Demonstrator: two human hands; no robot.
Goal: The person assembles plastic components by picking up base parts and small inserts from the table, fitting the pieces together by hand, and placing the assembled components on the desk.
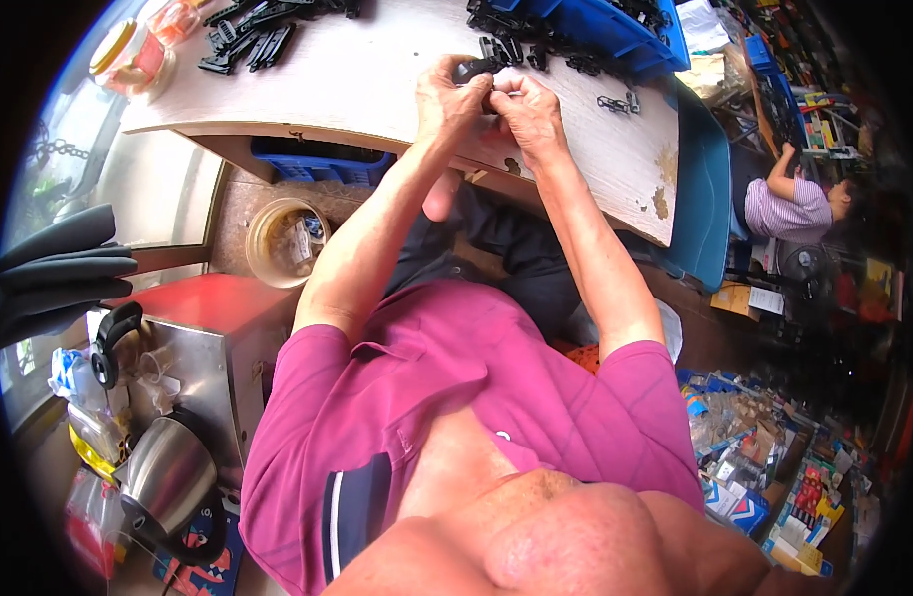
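Over the table's near edge, my left hand [450, 99] is closed round a dark black plastic part [473, 70]. Close beside it, my right hand [531, 114] has its fingers pinched at the same part; whether a smaller piece sits between those fingertips is hidden. Just beyond my hands lies a heap of small black plastic pieces [516, 52]. Longer black plastic parts [250, 42] are piled at the far left of the table. A few loose black clips [618, 102] rest to the right of my right hand.
A blue crate [615, 32] of black parts stands at the table's [367, 62] far right. Lidded jars [131, 62] sit at its left end. Below are a blue basket [317, 167] and a bucket [278, 241]. A steel kettle [170, 472] stands lower left. Another person [789, 204] is at the right.
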